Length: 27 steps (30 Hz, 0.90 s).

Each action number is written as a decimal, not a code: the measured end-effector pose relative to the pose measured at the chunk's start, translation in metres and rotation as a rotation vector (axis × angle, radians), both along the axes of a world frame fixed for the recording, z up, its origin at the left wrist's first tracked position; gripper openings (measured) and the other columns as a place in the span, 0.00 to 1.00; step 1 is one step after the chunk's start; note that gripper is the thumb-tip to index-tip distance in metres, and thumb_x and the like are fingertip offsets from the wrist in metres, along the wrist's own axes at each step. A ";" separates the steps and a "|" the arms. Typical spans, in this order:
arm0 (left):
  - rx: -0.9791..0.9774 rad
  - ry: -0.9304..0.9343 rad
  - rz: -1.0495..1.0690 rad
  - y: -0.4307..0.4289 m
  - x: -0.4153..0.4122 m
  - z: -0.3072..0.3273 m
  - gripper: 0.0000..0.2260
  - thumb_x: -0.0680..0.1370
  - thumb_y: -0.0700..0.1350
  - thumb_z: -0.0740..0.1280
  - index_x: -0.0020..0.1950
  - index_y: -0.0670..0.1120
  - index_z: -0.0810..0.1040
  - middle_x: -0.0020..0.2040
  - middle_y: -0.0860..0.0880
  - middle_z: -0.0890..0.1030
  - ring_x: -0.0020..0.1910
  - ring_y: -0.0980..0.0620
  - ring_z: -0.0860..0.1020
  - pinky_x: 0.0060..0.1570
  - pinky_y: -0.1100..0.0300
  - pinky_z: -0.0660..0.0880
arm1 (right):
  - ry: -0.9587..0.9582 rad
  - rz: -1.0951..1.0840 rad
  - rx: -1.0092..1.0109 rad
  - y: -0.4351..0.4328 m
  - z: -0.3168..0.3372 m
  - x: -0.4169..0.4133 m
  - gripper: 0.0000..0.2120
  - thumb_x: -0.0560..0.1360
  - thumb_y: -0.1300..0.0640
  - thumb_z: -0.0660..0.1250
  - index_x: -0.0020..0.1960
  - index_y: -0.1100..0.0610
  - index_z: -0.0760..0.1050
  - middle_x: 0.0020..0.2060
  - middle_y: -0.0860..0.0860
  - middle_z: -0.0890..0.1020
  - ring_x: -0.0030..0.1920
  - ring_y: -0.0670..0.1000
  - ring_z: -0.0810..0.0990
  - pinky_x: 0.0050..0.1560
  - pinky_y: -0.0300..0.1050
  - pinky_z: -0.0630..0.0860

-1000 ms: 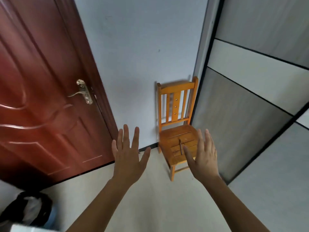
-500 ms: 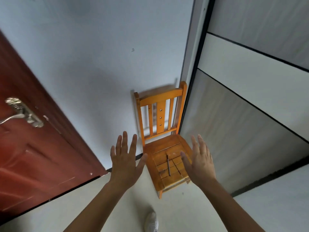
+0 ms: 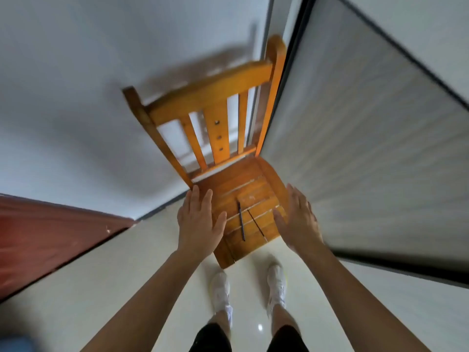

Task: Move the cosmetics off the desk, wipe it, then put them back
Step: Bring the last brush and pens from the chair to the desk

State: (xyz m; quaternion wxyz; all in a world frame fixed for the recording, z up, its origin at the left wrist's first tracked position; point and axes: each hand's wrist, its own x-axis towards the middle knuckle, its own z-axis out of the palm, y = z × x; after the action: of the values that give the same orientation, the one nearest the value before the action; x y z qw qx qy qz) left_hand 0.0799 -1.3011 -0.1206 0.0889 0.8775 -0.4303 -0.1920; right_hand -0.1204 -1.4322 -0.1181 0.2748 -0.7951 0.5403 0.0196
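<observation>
Change against one second back: you are closing on the wooden chair (image 3: 210,83). It was standing well off in the corner and is now filling the middle of the view. The red door (image 3: 50,232) is sliding out to the lower left, handle gone from view. Your white shoes (image 3: 220,290) are now showing, just short of the seat's front edge.

Task thing: a thin dark stick (image 3: 241,221) is lying along the seat, roughly centred. It is probably a cosmetic pencil, but too thin to confirm. A second dark line just right of it may be another stick or a gap between slats; cannot tell. The desk is not in view.

Reading: you are arriving where an item is parked off the desk, so a pick-up looks near. Whether the wiping is done cannot be told.

Hands: both arms are reaching forward and down.
- Your left hand (image 3: 199,224) is hovering over the seat's left edge, palm down, fingers straight and lightly spread, holding nothing.
- Your right hand (image 3: 297,219) is hovering over the right edge, palm turned inward, fingers straight, also empty.
- The stick is lying between them, touched by neither.
</observation>
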 end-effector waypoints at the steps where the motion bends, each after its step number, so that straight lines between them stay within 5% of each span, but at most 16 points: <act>1: 0.023 0.028 0.022 -0.004 -0.005 -0.021 0.31 0.80 0.64 0.56 0.79 0.50 0.60 0.80 0.44 0.57 0.79 0.42 0.55 0.75 0.42 0.59 | 0.018 -0.006 0.043 -0.003 -0.020 -0.003 0.35 0.81 0.46 0.62 0.81 0.51 0.49 0.78 0.52 0.59 0.76 0.57 0.62 0.72 0.59 0.66; 13: 0.188 0.260 0.308 -0.033 -0.078 -0.261 0.26 0.78 0.63 0.62 0.70 0.51 0.67 0.75 0.44 0.66 0.73 0.40 0.64 0.68 0.40 0.68 | 0.180 0.099 0.324 0.000 -0.268 -0.023 0.28 0.81 0.45 0.64 0.77 0.52 0.60 0.70 0.55 0.69 0.69 0.58 0.71 0.62 0.59 0.74; 16: 0.180 0.191 0.324 -0.042 -0.087 -0.295 0.27 0.76 0.66 0.64 0.68 0.51 0.71 0.72 0.47 0.70 0.70 0.44 0.67 0.66 0.47 0.71 | 0.115 0.066 0.287 -0.002 -0.301 -0.019 0.24 0.80 0.43 0.65 0.73 0.49 0.67 0.66 0.52 0.73 0.64 0.55 0.75 0.59 0.57 0.77; 21: -0.020 0.140 0.433 -0.046 -0.084 -0.319 0.14 0.79 0.56 0.67 0.59 0.51 0.80 0.58 0.50 0.78 0.56 0.54 0.74 0.52 0.62 0.75 | -0.106 0.013 0.159 -0.001 -0.324 -0.016 0.11 0.80 0.49 0.68 0.59 0.50 0.83 0.54 0.48 0.79 0.51 0.50 0.79 0.50 0.52 0.79; 27: -0.041 0.251 0.555 -0.026 -0.076 -0.311 0.07 0.79 0.49 0.68 0.52 0.49 0.83 0.51 0.52 0.82 0.45 0.58 0.75 0.38 0.75 0.64 | -0.009 0.004 0.160 0.003 -0.322 -0.014 0.10 0.82 0.49 0.64 0.58 0.50 0.81 0.59 0.48 0.77 0.52 0.51 0.79 0.48 0.43 0.67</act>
State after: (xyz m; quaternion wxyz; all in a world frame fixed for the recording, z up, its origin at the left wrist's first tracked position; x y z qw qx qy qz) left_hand 0.0041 -1.3275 -0.4316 0.2081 0.9291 -0.1634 -0.2586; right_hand -0.1340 -1.4289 -0.4397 0.3401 -0.7716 0.5343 0.0596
